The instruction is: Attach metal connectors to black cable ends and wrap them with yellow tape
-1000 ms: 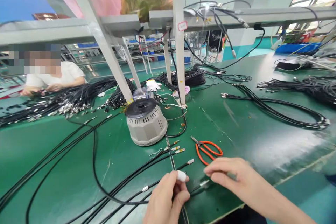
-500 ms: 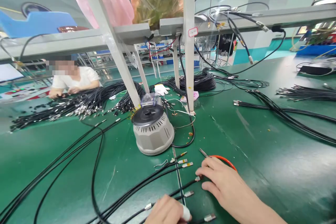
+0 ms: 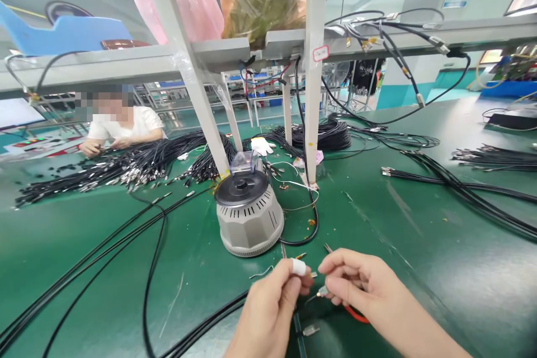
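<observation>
My left hand (image 3: 271, 307), with a white cot on its thumb tip, is raised above the green table (image 3: 104, 246) and pinches a black cable (image 3: 201, 325) near its metal-tipped end. My right hand (image 3: 361, 291) faces it from the right and pinches the small metal connector (image 3: 322, 291) at the cable's tip. The two hands almost touch. Orange-handled scissors (image 3: 356, 315) lie under my right hand, mostly hidden. Another cable end with a metal tip (image 3: 309, 330) lies on the table below the hands.
A grey round machine (image 3: 250, 213) with a black top stands just beyond my hands, beside white frame posts (image 3: 312, 84). Bundles of black cables (image 3: 126, 165) cover the far table and the right side (image 3: 461, 190). A person in white sits at the far left (image 3: 121, 126).
Both hands have lifted off the table and come together, my right hand taking the connector end. The camera has tilted slightly, and the loose cable ends near the machine are now hidden by my hands.
</observation>
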`<state>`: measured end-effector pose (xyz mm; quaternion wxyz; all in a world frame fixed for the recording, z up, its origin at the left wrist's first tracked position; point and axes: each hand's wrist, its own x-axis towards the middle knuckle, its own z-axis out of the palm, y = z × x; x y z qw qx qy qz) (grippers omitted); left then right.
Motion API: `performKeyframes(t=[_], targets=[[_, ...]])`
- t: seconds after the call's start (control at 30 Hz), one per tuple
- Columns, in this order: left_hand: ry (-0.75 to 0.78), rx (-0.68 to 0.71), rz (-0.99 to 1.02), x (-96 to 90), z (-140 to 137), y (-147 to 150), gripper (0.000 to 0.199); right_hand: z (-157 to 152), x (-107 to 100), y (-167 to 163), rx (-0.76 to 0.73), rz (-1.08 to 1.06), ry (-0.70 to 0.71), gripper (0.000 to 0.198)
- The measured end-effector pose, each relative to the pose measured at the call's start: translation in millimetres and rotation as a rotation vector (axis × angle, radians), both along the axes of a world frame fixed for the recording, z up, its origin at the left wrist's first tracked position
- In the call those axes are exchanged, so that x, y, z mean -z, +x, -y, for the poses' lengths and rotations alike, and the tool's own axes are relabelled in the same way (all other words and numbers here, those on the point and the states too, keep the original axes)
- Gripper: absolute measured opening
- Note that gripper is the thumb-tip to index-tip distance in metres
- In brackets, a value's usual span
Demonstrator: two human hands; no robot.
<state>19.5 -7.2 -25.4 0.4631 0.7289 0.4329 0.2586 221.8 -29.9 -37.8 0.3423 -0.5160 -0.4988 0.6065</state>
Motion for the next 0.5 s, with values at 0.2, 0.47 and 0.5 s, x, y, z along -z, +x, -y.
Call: performKeyframes(t=[0.2,0.47,0.5], targets=[[-0.217,0.016,0.160,18.3,0.8,4.3,0.018,-5.2,0.1,-10.1,0.025,0.143,0.063,0.018],[-0.318,-0.268,0.275,16.8,-1.7,-8.5,0.011,-31.4,1.5,-20.0,0.022,0.250,0.187,0.032],[-0.339,-0.287,0.297,18.0,-1.2,-8.7,0.012,-39.2,-0.7,-19.5,0.096,0.301,0.215,0.034]])
